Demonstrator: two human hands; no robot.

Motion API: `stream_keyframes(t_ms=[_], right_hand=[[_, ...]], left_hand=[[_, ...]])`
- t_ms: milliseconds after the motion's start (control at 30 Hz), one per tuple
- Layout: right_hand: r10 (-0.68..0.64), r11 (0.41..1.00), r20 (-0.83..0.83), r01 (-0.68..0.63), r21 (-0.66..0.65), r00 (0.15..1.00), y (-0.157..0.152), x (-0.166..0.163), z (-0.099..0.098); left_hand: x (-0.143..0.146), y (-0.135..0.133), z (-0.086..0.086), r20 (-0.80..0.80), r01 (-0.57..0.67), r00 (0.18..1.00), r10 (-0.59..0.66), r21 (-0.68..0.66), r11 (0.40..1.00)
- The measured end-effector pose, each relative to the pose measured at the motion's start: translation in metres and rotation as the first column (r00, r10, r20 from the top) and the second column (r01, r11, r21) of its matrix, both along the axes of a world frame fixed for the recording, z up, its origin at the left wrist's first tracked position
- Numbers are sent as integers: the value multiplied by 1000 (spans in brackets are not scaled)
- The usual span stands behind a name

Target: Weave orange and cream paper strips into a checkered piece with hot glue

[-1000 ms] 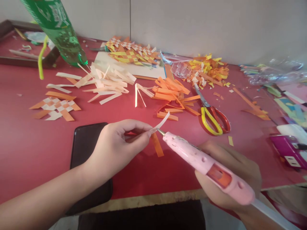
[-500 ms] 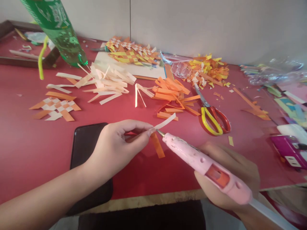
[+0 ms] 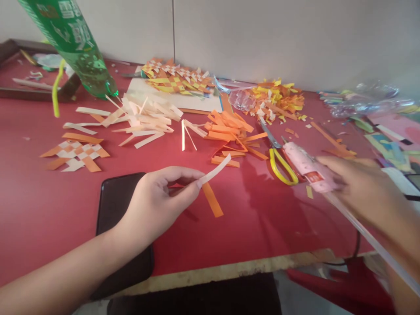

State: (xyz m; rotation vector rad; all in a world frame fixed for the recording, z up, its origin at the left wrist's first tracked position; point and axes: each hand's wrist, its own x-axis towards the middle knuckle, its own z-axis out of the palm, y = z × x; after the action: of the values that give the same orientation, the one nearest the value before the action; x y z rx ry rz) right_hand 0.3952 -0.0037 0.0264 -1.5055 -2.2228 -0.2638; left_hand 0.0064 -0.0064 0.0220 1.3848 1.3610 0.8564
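My left hand [image 3: 157,203] is closed in a pinch on a cream paper strip [image 3: 215,169] and an orange paper strip [image 3: 211,200], held just above the red table [image 3: 49,205]. My right hand [image 3: 364,188], blurred by motion, grips a pink glue gun [image 3: 306,167] out to the right, its nozzle pointing back-left over the yellow and red scissors [image 3: 282,164]. A clear glue stick [image 3: 370,240] trails from the gun's rear.
A black phone [image 3: 114,210] lies under my left forearm. Piles of cream strips [image 3: 141,118] and orange strips [image 3: 229,127], woven paper pieces [image 3: 77,153], a green bottle [image 3: 75,48] and paper scraps [image 3: 278,98] cover the back of the table.
My right hand has swung the glue gun away from the strips to the right, over the scissors. The left hand keeps its pinch on the strips.
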Motion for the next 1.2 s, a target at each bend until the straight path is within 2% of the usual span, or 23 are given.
stream_keyframes(t_ms=[33, 133, 233, 333, 367, 433, 533, 600, 667, 800, 967, 1067, 1200], right_hand=[[32, 999, 57, -30, -37, 998, 10, 14, -2], [114, 993, 165, -111, -26, 980, 35, 49, -12], [163, 986, 240, -167, -6, 957, 43, 60, -15], [89, 993, 276, -106, 47, 957, 34, 30, 1], [-2, 998, 268, -14, 56, 963, 28, 11, 9], [-98, 994, 146, 89, 67, 984, 17, -36, 22], [-18, 999, 91, 13, 46, 996, 6, -105, 27], [80, 996, 128, -73, -58, 989, 6, -138, 18], [112, 987, 163, -92, -129, 980, 10, -159, 6], [57, 988, 154, -34, -148, 986, 20, -170, -17], [44, 998, 39, -42, -36, 998, 25, -165, -26], [105, 993, -136, -96, 69, 985, 22, -166, -23], [184, 981, -454, -195, 22, 872, 15, -169, -14]], left_hand=[[0, 0, 0, -2, -1, 1000, 1, 6, 1000], [-1, 1, -1, -1, -6, 1000, 6, 11, 1000], [-2, 2, -1, 4, 0, 1000, 0, 0, 1000], [-1, 3, -2, 1, -3, 1000, 3, 3, 1000], [-1, 3, -2, 0, -7, 1000, 7, 5, 1000], [-2, 3, -3, 6, -14, 1000, 14, 8, 1000], [-3, 2, -4, 19, -18, 1000, 18, -4, 1000], [-4, 2, -5, 9, -24, 1000, 24, -7, 1000], [-4, 2, -5, 0, -33, 999, 33, -8, 999], [-3, 2, -5, 17, -32, 999, 33, -15, 999], [-3, 2, -4, 75, -62, 995, 65, -48, 997], [-2, 3, -4, 119, -76, 989, 85, -83, 994], [-1, 5, -4, 244, -102, 961, 128, -113, 988]])
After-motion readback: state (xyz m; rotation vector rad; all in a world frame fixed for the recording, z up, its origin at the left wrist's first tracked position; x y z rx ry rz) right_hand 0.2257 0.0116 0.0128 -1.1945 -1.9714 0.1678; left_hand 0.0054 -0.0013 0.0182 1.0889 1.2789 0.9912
